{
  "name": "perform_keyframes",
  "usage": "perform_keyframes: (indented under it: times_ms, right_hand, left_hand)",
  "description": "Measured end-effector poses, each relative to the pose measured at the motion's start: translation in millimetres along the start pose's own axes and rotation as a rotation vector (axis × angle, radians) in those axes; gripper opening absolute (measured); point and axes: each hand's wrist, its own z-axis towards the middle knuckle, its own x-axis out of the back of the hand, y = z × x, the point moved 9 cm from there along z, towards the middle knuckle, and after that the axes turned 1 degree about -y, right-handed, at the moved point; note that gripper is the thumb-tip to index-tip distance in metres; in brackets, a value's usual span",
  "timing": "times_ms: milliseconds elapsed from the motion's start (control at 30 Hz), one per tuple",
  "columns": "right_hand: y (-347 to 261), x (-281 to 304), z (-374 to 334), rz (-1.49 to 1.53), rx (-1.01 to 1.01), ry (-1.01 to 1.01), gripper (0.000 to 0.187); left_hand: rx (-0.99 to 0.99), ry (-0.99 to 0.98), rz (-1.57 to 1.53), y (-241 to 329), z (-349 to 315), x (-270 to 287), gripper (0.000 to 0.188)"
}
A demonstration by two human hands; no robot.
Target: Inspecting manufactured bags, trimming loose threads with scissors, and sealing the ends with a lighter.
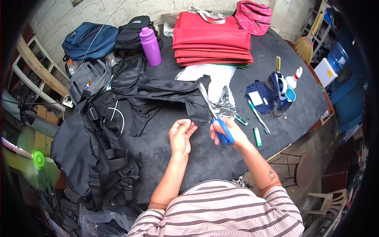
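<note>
My right hand (229, 132) grips a pair of scissors (223, 132) by the blue handles. Their long metal blades point up and to the left, over the right end of a black fabric bag piece (169, 89) lying on the table. Just below that piece's lower corner, my left hand (181, 135) is closed, thumb and fingertips pinched together. What sits in the pinch, if anything, is too small to make out. Right of the scissors lie a green-handled cutter (241, 119), a toothbrush (258, 117) and a green-and-white lighter (257, 137).
A large black backpack (81, 148) lies at the left. Farther back stand a purple bottle (151, 49), a blue bag (89, 41), folded red fabric (213, 41) and a pink backpack (253, 17). A dark blue holder (276, 93) and white bottle (292, 81) stand right on the black table (158, 158).
</note>
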Motion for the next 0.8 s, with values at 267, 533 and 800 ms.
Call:
perform_keyframes:
  times_ms: [267, 533, 800]
  right_hand:
    - [25, -17, -55, -0.026, -0.381, -0.273, 0.036]
    - [21, -16, -64, -0.149, -0.396, -0.260, 0.032]
    - [27, -21, -49, -0.145, -0.334, -0.183, 0.042]
  left_hand:
    - [0.018, -0.037, -0.012, 8, -2, -13, 0.005]
    - [0.001, -0.067, 0.004, 10, -4, -16, 0.004]
    - [-0.040, -0.095, 0.020, 13, -8, -24, 0.004]
